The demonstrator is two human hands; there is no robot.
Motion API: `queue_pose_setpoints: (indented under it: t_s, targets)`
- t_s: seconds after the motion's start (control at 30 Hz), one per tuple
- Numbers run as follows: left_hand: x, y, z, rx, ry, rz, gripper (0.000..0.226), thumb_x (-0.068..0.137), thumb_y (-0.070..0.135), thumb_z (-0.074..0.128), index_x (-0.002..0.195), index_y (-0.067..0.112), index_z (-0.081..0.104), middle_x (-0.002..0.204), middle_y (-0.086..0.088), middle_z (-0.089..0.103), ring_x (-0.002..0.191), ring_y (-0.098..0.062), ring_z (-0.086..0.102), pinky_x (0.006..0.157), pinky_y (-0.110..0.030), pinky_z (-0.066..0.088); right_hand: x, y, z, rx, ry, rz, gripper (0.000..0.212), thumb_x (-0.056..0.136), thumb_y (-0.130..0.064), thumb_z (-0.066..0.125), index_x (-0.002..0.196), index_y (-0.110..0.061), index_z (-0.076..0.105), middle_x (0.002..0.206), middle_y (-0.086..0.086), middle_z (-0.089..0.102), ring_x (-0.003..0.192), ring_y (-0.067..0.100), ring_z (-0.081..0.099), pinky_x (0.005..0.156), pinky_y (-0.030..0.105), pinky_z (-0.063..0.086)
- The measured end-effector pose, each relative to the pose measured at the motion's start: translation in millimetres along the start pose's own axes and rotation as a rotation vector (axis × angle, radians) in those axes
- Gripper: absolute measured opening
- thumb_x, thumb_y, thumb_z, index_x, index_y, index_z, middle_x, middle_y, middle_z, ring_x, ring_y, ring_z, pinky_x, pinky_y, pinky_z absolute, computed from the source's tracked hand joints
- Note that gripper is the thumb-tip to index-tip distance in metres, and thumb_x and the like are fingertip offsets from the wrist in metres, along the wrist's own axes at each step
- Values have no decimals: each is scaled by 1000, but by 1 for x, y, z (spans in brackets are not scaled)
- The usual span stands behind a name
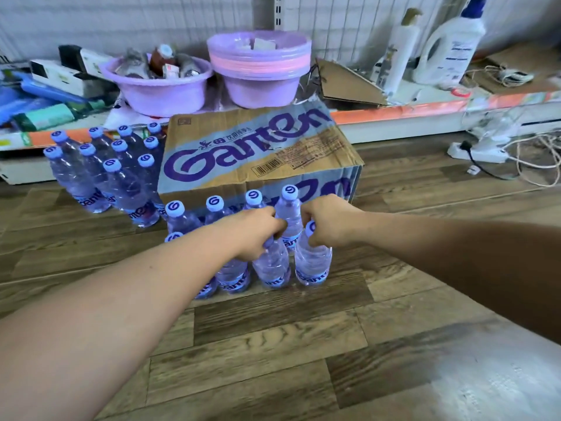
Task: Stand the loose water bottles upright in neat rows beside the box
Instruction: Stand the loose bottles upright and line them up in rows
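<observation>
A cardboard Ganten box (243,153) stands on the wooden floor. To its left, several clear water bottles (100,174) with purple caps stand upright in rows. In front of the box two more rows of upright bottles (215,208) are forming. My left hand (258,232) grips the neck of one bottle (271,265) in the front row. My right hand (329,221) grips the cap end of the bottle next to it (312,265), at the row's right end. Both bottles stand upright on the floor.
Behind the box a low shelf (394,112) carries two purple basins (158,86), stacked basins (261,68), folded cardboard (349,83) and detergent bottles (449,47). A power strip with cables (479,153) lies on the floor at the right. Open wooden floor (273,344) lies in front.
</observation>
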State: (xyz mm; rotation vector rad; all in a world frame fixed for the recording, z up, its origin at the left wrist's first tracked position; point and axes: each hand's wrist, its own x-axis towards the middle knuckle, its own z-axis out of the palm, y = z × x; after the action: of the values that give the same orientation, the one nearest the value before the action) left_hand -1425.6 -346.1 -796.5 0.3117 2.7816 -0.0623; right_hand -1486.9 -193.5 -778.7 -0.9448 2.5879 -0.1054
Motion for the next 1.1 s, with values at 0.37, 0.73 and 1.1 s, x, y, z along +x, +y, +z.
queue_pose_setpoints:
  t_s: [0.37,0.73,1.1]
  targets:
    - [24,-23,3,-42,-4,-35,25,80,6,48,97,19,61,108,-5,52,97,-30,56,78,-42,50,26,14,13,169,54,34,24,78,-12,66,100,-11,57,86,4,54,79,22,52,50,23,37]
    - [16,-22,9,-118,25,-100,34,85,21,56,119,25,55,113,-4,47,106,-29,55,84,-43,50,39,7,27,79,140,43,29,85,-14,54,111,-1,56,110,17,60,101,32,56,77,35,48]
    - [-35,-70,-15,-100,231,-184,66,95,45,42,149,28,10,145,-4,39,127,-27,45,94,-37,43,51,-43,-12,-250,266,-138,40,95,-41,43,123,-14,48,124,8,53,109,32,58,76,38,49]
